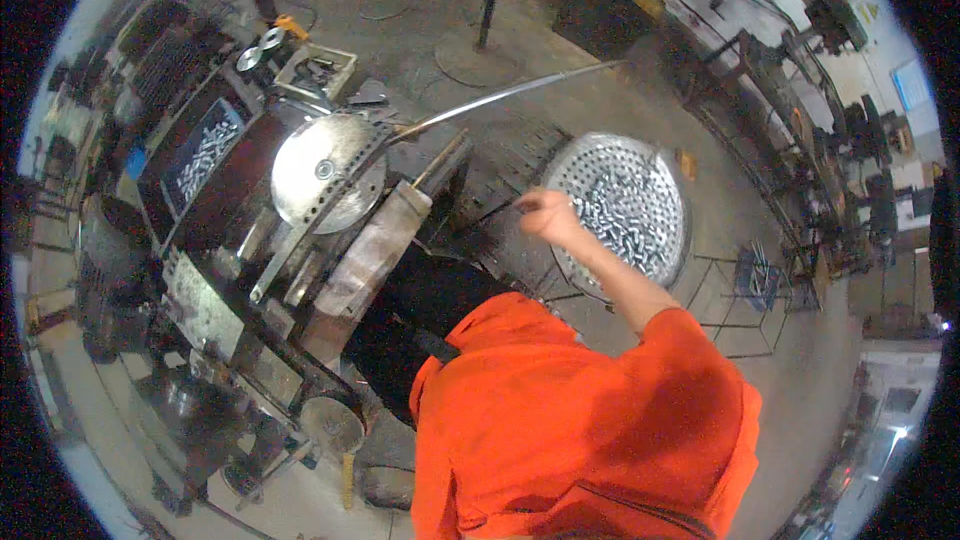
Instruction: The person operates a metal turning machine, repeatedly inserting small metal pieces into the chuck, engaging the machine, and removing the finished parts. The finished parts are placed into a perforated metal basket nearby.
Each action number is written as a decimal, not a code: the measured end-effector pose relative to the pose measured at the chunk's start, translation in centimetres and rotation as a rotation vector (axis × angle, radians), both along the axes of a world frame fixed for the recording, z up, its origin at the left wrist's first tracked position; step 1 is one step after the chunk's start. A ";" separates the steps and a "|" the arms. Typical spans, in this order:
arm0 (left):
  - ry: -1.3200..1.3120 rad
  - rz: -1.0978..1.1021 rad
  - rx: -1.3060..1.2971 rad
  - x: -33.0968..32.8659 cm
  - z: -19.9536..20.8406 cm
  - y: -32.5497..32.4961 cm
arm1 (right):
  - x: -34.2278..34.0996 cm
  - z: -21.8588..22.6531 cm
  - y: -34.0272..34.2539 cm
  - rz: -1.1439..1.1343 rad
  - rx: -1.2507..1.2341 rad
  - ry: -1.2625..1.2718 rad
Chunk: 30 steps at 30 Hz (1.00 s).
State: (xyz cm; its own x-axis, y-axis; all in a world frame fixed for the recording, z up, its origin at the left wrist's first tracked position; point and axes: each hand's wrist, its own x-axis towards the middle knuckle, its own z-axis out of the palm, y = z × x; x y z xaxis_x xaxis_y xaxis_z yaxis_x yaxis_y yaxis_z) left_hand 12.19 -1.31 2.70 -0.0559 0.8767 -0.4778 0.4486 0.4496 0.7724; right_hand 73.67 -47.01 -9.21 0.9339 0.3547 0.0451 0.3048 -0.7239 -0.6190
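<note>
My right hand [548,212] is stretched out from an orange sleeve, its fingers curled into a fist. A thin dark rod [492,212] runs left from the fist toward the dark machine [300,240]. Just right of the hand stands a round perforated metal basket [672,172] filled with several small shiny metal pieces [625,210]. The machine carries a round metal disc [325,172], and a long curved metal bar [500,95] reaches out from it. My left hand is out of sight.
A dark tray of small shiny parts [205,150] sits left of the disc. Behind it is a white box of parts [315,68]. A wire stand [745,280] is right of the basket. Benches and racks line the far right; a pole on a round base [480,50] is beyond.
</note>
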 end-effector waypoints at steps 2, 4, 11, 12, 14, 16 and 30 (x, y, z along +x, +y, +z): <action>0.004 -0.013 -0.017 0.6 0.7 -0.2 | 0.8 -0.2 -6.1 -0.216 -0.258 -0.007; 0.007 -0.041 -0.035 0.1 0.8 0.2 | 2.1 -1.9 -10.8 -0.332 -0.398 -0.014; 0.002 -0.007 0.054 -1.1 -2.4 2.5 | 9.2 -5.5 -15.4 -0.593 -0.424 0.362; -0.004 0.013 0.084 -1.3 -2.8 2.8 | 9.5 -5.8 -15.3 -0.587 -0.441 0.315; -0.008 0.029 0.144 -1.3 -3.6 4.4 | 9.6 -6.1 -15.6 -0.585 -0.470 0.206; -0.005 0.085 0.207 -3.4 -4.2 4.1 | 7.7 0.4 -11.4 -0.511 -0.491 0.185; 0.809 -0.549 0.697 8.0 5.8 -4.1 | 0.8 4.0 2.3 0.255 0.474 0.230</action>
State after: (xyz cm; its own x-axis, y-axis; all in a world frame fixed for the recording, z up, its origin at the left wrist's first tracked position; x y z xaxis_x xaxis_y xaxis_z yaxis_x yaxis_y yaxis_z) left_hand 20.20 -5.42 8.53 0.3411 0.9335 0.1106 0.9170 -0.3564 0.1794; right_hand 74.51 -44.66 -5.25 0.8265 0.5597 0.0602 0.2525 -0.2730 -0.9283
